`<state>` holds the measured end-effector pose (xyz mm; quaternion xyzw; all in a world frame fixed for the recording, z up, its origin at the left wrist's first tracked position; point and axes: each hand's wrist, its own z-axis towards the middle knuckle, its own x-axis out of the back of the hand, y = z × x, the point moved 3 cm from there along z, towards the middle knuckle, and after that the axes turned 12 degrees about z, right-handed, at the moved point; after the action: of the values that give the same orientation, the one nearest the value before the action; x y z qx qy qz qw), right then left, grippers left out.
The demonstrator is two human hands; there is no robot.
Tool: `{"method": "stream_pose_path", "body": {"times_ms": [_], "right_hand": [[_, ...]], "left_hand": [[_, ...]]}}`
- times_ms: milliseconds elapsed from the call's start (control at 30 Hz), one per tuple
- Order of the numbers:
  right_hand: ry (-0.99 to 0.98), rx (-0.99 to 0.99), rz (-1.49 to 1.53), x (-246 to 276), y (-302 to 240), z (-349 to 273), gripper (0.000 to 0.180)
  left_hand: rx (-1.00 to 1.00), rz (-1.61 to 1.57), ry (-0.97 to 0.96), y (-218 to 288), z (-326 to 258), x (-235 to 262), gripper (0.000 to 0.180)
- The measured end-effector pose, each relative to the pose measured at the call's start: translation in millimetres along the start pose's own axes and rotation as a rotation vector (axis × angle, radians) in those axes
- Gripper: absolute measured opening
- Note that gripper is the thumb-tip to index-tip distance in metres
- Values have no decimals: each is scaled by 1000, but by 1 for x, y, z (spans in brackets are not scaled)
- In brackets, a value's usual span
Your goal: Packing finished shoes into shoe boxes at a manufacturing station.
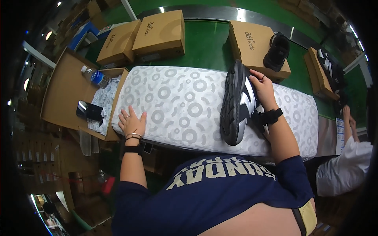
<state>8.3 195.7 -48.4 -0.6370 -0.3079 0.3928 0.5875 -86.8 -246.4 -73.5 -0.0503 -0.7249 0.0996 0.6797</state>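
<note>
A black sneaker [235, 106] with white and silver side panels stands on its side on a stack of patterned wrapping paper [169, 98], its sole facing left. My right hand [263, 87] grips the sneaker at its far end. Below that wrist, a dark piece shows against the paper; I cannot make out whether it belongs to a second shoe. Fingers spread, my left hand [133, 124] lies flat on the left end of the stack and holds nothing.
Left of the stack, an open carton [59, 94] holds small white packets, a water bottle [95, 77] and a phone [89, 111]. Brown shoe boxes [159, 35] stand on the green conveyor beyond; a black shoe [277, 51] rests on one. At right, a co-worker's hands [348, 120] are near another shoe.
</note>
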Motion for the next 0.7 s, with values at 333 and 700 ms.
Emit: {"method": "stream_pose_path", "body": {"times_ms": [333,700], "right_hand": [[22,108,-161,5,4,-1,31],[92,8,-239,7,-6,-18,37]], "left_hand": [[-579,183,-165,144,63,93,67],[-613,158,-157,180,126,44,54]]}}
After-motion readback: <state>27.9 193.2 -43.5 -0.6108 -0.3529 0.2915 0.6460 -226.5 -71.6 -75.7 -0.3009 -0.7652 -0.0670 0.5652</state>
